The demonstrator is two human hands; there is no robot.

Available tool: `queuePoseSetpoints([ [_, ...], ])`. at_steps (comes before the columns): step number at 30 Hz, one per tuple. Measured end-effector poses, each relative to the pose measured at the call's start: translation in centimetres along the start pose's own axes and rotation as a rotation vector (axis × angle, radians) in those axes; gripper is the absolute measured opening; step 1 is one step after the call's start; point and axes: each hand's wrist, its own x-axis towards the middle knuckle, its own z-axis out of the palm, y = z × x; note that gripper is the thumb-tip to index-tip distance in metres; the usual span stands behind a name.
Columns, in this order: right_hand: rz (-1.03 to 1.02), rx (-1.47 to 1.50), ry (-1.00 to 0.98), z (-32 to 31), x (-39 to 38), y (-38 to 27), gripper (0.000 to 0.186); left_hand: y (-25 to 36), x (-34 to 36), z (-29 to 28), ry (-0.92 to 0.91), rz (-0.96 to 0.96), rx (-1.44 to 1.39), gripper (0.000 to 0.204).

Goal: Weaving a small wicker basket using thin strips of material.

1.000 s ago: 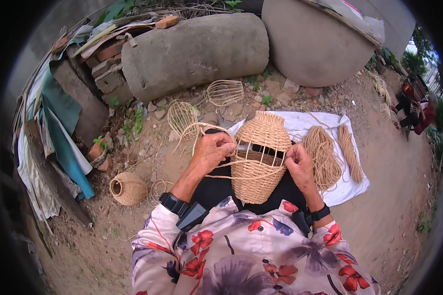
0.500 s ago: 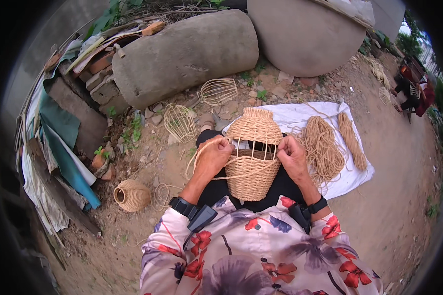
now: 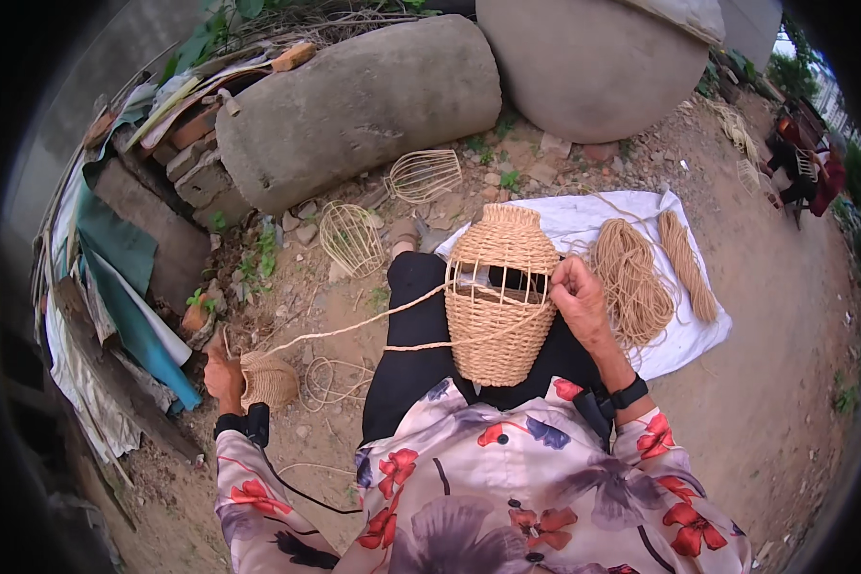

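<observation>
Between my knees stands a woven basket (image 3: pixel 499 346), its lower body and neck covered in twisted cord. A band of bare upright ribs shows between these parts. My left hand (image 3: pixel 223 375) is far out to the left, closed on the tan cord (image 3: pixel 359 327), which runs taut from the basket's left side. My right hand (image 3: pixel 581 298) is pinched at the right edge of the open band; its fingertips hide what they grip there. A second strand crosses the basket's front and trails left over my thigh. Beside my left hand a small woven basket (image 3: pixel 270 381) lies on the ground, partly covered.
On a white sheet (image 3: pixel 684 340) to the right lie a loose cord bundle (image 3: pixel 631 282) and a tied hank (image 3: pixel 687 268). Two bare basket frames (image 3: pixel 351 239) lie ahead, before a concrete cylinder (image 3: pixel 364 110). Boards and teal sheeting (image 3: pixel 115 234) line the left. Another person (image 3: pixel 805 163) sits far right.
My left hand has swung from the basket out to the far left, drawing the cord straight. My right hand stays at the basket's right side; the basket has shifted slightly right.
</observation>
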Motion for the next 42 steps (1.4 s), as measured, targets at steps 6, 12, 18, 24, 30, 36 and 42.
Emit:
queuePoseSetpoints([
  [6, 0.01, -0.013, 0.01, 0.0, 0.1, -0.1, 0.011, 15.8, -9.6, 6.5, -0.418, 0.353, -0.161, 0.033],
  [12, 0.012, -0.003, -0.007, 0.5, 0.0, -0.7, 0.011, 28.8, -19.2, 6.1, -0.848, 0.426, -0.398, 0.032],
  [18, 0.011, -0.122, -0.005, 0.7, 0.3, -2.4, 0.01, 26.7, -17.4, 8.1, -0.876, 0.565, -0.348, 0.031],
  [24, 0.083, 0.056, -0.044, -0.3, 0.1, -1.9, 0.006, 28.2, -20.9, 6.0, -0.233, 0.755, -0.41, 0.016],
  [30, -0.032, -0.101, 0.033, -0.8, -2.0, -2.5, 0.006, 28.2, -25.6, 3.1, -1.449, 0.18, -0.396, 0.027],
  [36, -0.183, -0.135, -0.043, 0.9, -2.7, -3.7, 0.013, 30.5, -26.2, 5.2, -1.31, -0.054, -1.142, 0.049],
  [42, -0.316, -0.223, 0.077, 2.2, -2.3, -3.3, 0.014, 36.8, -24.0, 7.0, -1.096, 0.27, -1.0, 0.029],
])
